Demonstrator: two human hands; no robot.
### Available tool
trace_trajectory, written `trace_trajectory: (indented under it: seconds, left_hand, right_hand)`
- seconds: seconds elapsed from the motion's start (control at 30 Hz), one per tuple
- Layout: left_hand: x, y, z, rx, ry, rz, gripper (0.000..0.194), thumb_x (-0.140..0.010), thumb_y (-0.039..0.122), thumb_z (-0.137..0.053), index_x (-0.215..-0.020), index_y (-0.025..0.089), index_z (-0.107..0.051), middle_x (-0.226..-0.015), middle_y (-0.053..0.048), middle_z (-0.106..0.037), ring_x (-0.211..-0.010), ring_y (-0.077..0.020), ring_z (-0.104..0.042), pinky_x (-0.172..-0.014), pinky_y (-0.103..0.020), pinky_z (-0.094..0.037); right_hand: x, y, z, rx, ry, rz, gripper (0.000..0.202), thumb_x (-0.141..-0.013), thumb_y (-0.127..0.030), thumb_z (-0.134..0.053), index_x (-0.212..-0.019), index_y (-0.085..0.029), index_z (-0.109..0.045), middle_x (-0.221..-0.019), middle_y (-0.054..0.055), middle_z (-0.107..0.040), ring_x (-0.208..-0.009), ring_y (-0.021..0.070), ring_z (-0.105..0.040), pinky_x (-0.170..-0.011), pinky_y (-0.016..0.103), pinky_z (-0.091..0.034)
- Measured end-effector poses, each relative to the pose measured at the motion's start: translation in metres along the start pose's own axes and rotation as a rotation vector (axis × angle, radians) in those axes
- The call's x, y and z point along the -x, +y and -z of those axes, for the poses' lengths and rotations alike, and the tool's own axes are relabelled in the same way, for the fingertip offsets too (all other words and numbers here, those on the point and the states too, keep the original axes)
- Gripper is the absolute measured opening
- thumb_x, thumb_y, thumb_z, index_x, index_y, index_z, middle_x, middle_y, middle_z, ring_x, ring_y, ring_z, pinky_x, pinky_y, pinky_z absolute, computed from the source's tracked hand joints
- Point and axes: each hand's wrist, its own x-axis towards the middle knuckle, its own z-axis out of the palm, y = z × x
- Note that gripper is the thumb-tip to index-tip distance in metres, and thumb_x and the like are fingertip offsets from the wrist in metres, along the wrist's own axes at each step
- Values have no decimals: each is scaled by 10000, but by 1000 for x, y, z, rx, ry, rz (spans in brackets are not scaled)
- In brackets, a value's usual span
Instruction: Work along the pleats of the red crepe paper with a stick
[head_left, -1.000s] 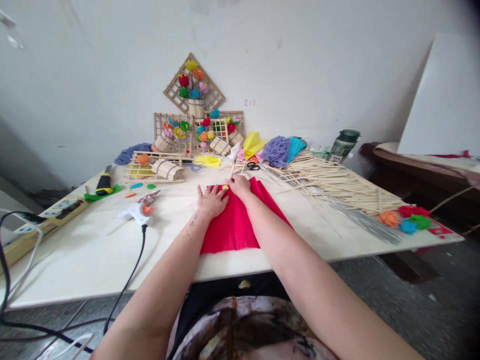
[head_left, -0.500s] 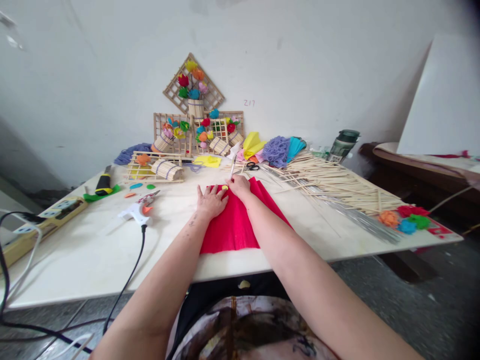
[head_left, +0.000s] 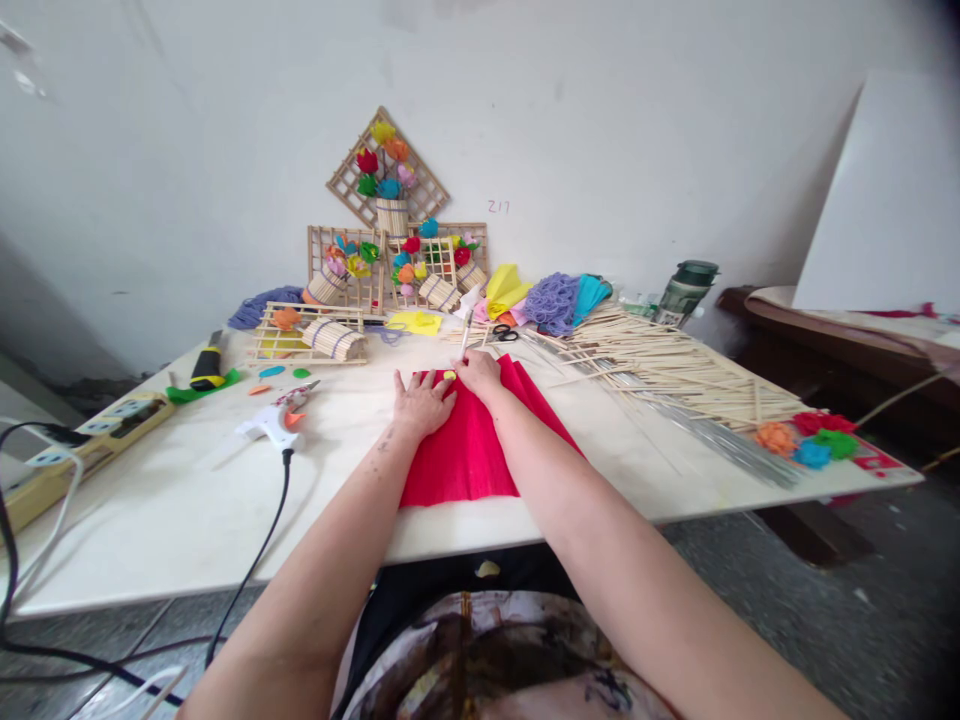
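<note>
A sheet of red crepe paper [head_left: 472,450] lies on the table in front of me. My left hand [head_left: 424,402] rests flat on its upper left part, fingers spread. A small yellow paper piece [head_left: 449,375] sits on the red paper between my hands. My right hand [head_left: 480,372] is closed around a slim white pen [head_left: 466,332], its lower end at the paper's top edge beside the yellow piece. The pen's tip is hidden by my fingers.
On the left lie a white glue gun [head_left: 274,428], a utility knife [head_left: 208,365] and a power strip [head_left: 97,440]. Scissors [head_left: 504,333] lie beyond my hands. Wooden sticks [head_left: 675,365] and wires [head_left: 720,445] cover the right side. Lattice frames with paper flowers [head_left: 388,188] stand behind.
Almost nothing differs. Both hands, the pen and the red paper keep the same places; only the camera view has shifted very slightly.
</note>
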Motion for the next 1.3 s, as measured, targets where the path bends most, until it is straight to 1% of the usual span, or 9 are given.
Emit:
trace_trajectory:
  seconds: [0.53,1.03,1.2,1.3]
  left_hand:
    - [1,1,1,-2,0,3,497,-858,468,-210,-1291,318,-401,-1392,-44,-362,-1261,-289,-297,-1002,-639,-15]
    - [1,1,1,0,6,2,499,-858,470,-201,-1291,320,-399,-1391,-42,-363,-1262,-289,-297,-1002,-636,-11]
    - [1,0,0,1,6,3,497,-857,476,-202,-1289,329,-399,-1393,-39,-362,-1262,-284,-297,-1000,-639,-15]
    - [1,0,0,4,16,-4,498,-857,474,-197,-1285,327,-405,-1386,-39,-371,-1259,-284,-299,-998,-642,-15]
  right_hand:
    - [2,1,-1,-8,27,5,327,-793,-413,-435,-947,-219,-648,-975,70,-663,-927,212,-592,-726,282,-436]
    - [7,-1,3,-35,18,-13,308,-780,-425,-463,-923,-237,-662,-943,51,-670,-914,198,-592,-727,265,-432]
    - [6,0,2,-64,17,-11,303,-771,-434,-473,-896,-238,-667,-929,46,-672,-906,199,-593,-720,262,-430]
    - [4,2,1,-98,24,-37,322,-774,-448,-463,-910,-237,-665,-931,43,-671,-894,192,-595,-704,250,-428]
